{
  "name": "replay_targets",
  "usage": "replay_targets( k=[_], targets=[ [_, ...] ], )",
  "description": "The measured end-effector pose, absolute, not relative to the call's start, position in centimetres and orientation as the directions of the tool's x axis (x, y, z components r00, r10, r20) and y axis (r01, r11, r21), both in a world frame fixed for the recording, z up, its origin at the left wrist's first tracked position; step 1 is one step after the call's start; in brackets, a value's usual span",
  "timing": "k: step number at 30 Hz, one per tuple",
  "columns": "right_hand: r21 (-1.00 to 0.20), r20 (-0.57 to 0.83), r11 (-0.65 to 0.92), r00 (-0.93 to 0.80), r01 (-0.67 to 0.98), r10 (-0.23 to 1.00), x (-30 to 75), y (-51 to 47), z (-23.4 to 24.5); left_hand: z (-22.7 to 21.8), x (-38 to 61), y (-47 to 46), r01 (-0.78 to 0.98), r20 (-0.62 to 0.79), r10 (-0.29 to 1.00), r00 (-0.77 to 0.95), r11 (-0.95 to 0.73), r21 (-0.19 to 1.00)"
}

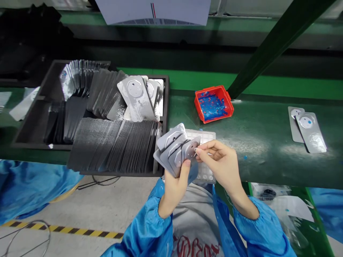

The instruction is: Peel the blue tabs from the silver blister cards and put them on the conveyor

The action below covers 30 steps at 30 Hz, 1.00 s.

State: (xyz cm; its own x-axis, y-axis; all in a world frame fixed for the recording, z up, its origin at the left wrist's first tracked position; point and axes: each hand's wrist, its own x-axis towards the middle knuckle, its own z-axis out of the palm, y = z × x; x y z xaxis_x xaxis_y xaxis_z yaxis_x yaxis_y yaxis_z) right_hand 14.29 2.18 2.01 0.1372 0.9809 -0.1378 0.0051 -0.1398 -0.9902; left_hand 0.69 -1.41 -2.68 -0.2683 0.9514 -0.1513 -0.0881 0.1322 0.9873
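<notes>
My left hand (177, 182) is closed round a fanned bunch of several grey phone back covers (171, 150), each with a round ring and small holes. At the right edge of the frontmost cover, my right hand (221, 160) has thumb and forefinger pinched together. Whatever lies between those fingertips is too small to make out. Below and behind both hands is a clear plastic tray (209, 135) with small cells, partly covered by the right hand. A red bin (214, 103) holding many small blue pieces stands just beyond it.
A black foam tray (166, 100) at left holds long rows of dark covers (115, 146) and several loose silvery covers (136, 96). Two more covers (311, 132) lie at the right of the green bench (262, 142). A green post (276, 43) slants up behind the red bin.
</notes>
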Motion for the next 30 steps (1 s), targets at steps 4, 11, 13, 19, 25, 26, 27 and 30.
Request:
replay_targets(
  k=[4,11,13,19,25,26,27,30],
  targets=[
    [-0.990,-0.143,-0.140,0.146,-0.027,0.979,14.0,2.0,2.0,-2.6,0.5,-1.4,-0.091,-0.131,0.964,-0.231,0.113,0.989],
    [-0.984,-0.132,-0.133,0.019,0.120,0.991,15.7,3.2,2.0,-3.3,0.2,-1.8,-0.096,-0.178,0.936,-0.303,0.156,0.983],
    [-0.976,-0.139,-0.126,-0.067,0.179,0.988,16.2,3.7,2.4,-3.4,0.1,-1.8,-0.091,-0.179,0.927,-0.329,0.158,0.983],
    [-0.954,-0.098,-0.046,-0.162,0.296,0.982,15.7,4.4,3.9,-2.7,-0.2,-1.7,-0.180,-0.281,0.885,-0.372,0.229,0.957],
    [-0.953,0.123,0.115,0.010,0.281,0.992,15.4,6.2,6.7,-2.1,0.0,-2.0,-0.561,-0.539,0.792,-0.286,0.318,0.765],
    [-0.949,0.205,0.178,0.082,0.262,0.975,15.1,7.4,7.2,-1.9,-0.1,-2.0,-0.624,-0.524,0.824,-0.218,0.294,0.724],
    [-0.933,0.296,0.255,0.139,0.254,0.945,14.6,8.9,7.8,-1.6,-0.2,-1.9,-0.667,-0.486,0.858,-0.166,0.265,0.696],
    [-0.824,0.547,0.493,0.163,0.280,0.821,11.9,15.0,8.2,-0.6,-0.7,-1.7,-0.688,-0.402,0.898,-0.179,0.177,0.704]
  ],
)
